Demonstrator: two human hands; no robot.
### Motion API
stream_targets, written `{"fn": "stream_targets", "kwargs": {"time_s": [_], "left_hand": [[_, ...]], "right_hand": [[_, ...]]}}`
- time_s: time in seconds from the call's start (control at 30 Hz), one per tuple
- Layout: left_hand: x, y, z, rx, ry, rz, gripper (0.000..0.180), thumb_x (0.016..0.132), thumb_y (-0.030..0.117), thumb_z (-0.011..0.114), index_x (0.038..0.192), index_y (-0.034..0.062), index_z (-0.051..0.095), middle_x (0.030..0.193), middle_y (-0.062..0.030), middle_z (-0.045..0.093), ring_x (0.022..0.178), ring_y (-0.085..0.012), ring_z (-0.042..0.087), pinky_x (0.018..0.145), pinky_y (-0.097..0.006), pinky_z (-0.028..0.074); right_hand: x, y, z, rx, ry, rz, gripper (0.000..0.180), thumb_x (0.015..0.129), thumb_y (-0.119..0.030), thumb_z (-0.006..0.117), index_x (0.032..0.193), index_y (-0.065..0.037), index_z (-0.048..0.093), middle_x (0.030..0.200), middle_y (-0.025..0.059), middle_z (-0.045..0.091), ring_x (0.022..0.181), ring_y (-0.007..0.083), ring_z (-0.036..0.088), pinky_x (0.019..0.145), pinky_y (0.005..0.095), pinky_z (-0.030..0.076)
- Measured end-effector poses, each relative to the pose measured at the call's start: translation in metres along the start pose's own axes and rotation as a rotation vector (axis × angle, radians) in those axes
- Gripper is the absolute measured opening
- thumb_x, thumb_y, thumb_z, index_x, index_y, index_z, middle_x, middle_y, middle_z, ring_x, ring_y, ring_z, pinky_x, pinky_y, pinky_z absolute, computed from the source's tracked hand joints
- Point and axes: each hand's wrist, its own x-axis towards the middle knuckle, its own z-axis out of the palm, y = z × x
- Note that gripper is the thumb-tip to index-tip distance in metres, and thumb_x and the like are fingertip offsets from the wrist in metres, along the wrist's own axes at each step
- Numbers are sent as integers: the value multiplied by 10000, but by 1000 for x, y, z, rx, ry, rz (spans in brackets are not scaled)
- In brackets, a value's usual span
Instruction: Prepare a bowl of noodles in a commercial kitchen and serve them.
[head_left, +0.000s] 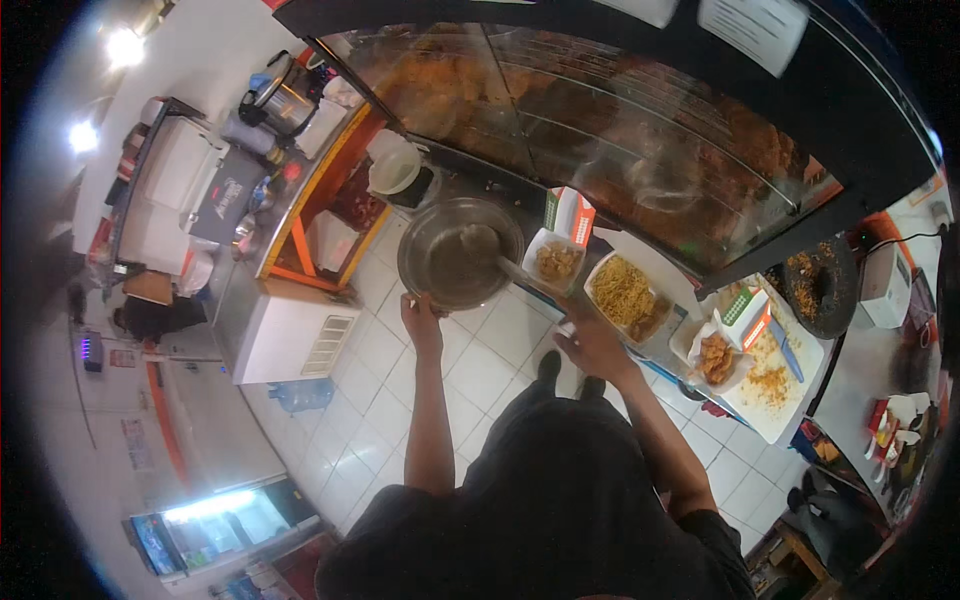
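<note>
A round grey metal bowl (460,252) is gripped at its near rim by the left hand (420,318), fingers curled over the edge, out above the white tiled floor (480,375). A long metal spoon (510,268) is held by the right hand (590,340), closed round a handle mostly hidden (grip is kinda blurry). The bowl's contents can't really be made out. Just beside sits a white paper box of fried food (556,260).

The round bowl (460,252) was dull grey metal, smooth with a soft sheen. Right of it, the small food boxes (556,258) looked like matt white paper. The far display case (640,130) was glossy glass; the floor (480,370) glazed white tile.
</note>
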Motion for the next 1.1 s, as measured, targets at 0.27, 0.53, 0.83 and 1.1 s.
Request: {"fn": "stream_targets", "kwargs": {"time_s": [0.27, 0.53, 0.83, 1.1], "left_hand": [[91, -76, -15, -6, 51, -62, 47, 916, 66, 477, 926, 29, 450, 856, -57, 446, 684, -141, 474, 575, -307, 452], [98, -35, -138, -158, 310, -162, 160, 946, 83, 460, 1100, 40, 450, 1056, -148, 567, 925, -233, 587, 711, -322, 502], [160, -10, -384, -274, 612, -18, 159, 939, 180, 536, 874, 73, 439, 745, -64, 592, 572, -112, 539, 503, -245, 453], [239, 18, -575, -252, 895, 79, 101, 893, 114, 565, 914, 61, 481, 789, -66, 607, 673, -124, 577, 567, -271, 494]], "right_hand": [[-104, 61, -22, 102, 60, 650, 371, 854, -152, 589, 1186, 12, 551, 958, 146, 676, 712, 195, 681, 656, 327, 525], [-115, 95, 72, -311, -347, 495, 375, 817, -256, 653, 1144, -82, 591, 833, 116, 682, 702, 209, 668, 700, 375, 518], [-29, 127, 223, -148, -457, 603, 325, 816, -152, 619, 1087, 14, 553, 855, 141, 648, 691, 239, 661, 521, 348, 530], [123, 151, 299, -35, -696, 823, 268, 899, -261, 525, 1091, -75, 543, 958, 158, 643, 743, 299, 655, 604, 413, 526]]}}
